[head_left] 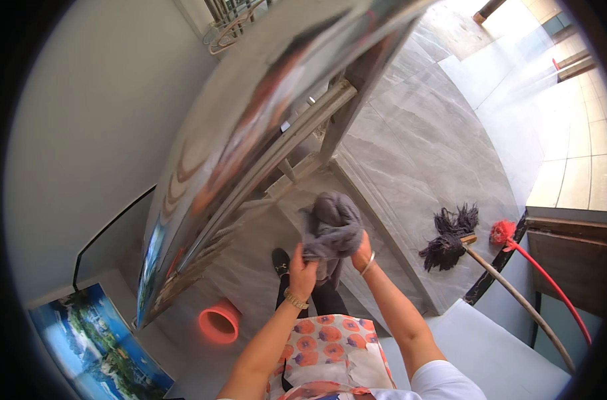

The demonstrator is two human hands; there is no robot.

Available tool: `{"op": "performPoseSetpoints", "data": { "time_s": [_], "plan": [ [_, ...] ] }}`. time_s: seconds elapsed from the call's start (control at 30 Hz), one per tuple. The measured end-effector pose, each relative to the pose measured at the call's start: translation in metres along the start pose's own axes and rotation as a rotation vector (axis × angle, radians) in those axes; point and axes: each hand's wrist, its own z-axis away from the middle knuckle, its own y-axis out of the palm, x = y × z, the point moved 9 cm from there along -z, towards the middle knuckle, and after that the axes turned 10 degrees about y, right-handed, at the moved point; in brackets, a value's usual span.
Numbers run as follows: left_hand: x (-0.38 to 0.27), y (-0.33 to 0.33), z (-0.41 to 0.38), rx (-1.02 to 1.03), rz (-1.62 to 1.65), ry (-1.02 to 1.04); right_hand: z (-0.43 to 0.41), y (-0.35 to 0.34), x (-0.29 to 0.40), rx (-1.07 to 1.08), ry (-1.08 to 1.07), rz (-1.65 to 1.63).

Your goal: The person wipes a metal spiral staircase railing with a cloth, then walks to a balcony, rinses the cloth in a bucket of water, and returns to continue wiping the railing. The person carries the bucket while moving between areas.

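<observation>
A bunched grey cloth (333, 227) is held up between both hands, in front of my body and over the tiled floor. My left hand (302, 275) grips its lower left edge, with a watch or bracelet on that wrist. On the cloth's right side, my right hand (362, 254) has hold of it; a light bangle circles this wrist. Part of the cloth hangs down between the hands and hides some fingers. Below is a patterned apron (328, 340) over my front, and one dark shoe (280, 261) shows on the floor.
A long, shiny metal surface (233, 130) on a frame runs diagonally at the left. An orange-red bucket (219, 324) stands beneath its near end. At right, a dark string mop (448, 240) and a red-handled mop or brush (503, 233) lean near a raised floor edge (383, 230).
</observation>
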Motion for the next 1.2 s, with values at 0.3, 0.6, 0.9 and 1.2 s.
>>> {"op": "performPoseSetpoints", "data": {
  "time_s": [0.3,0.6,0.9,1.2],
  "plan": [
    [-0.116,-0.054,-0.048,-0.257,-0.246,0.341,-0.084,0.136,0.105,-0.178,-0.704,0.506],
    [0.002,-0.066,-0.098,-0.147,-0.494,0.091,-0.164,0.112,0.014,-0.089,-0.576,0.771],
    [-0.076,-0.005,-0.066,0.079,-0.419,0.246,-0.093,0.035,0.022,-0.262,-0.391,0.255],
    [-0.124,0.052,-0.112,-0.059,-0.007,0.365,-0.131,0.016,0.181,-0.484,-0.766,0.622]
  ]
}}
